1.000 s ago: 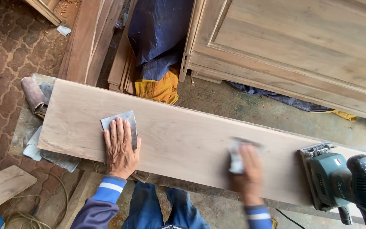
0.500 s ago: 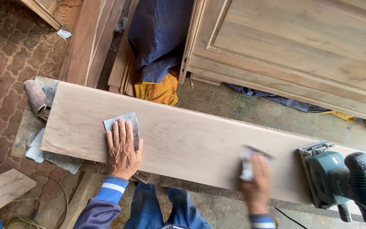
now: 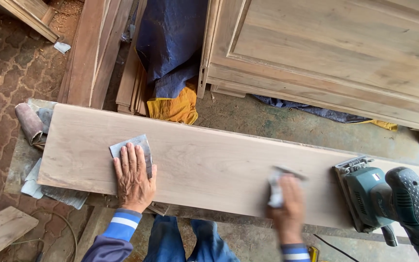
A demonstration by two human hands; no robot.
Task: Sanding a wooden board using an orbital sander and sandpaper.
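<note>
Long pale wooden board across the bench — left hand flat, fingers spread on grey sandpaper sheet; right hand, blurred, clamped on folded grey sandpaper — green electric sander just beside.

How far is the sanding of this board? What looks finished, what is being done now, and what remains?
Done: the board looks smooth and pale along the visible face; how finely cannot be told. In hand: the left hand rests flat on a sandpaper sheet, while the right hand, blurred, rubs folded sandpaper near the front edge. Left: the stretch under the parked sander is covered and cannot be judged.
</note>
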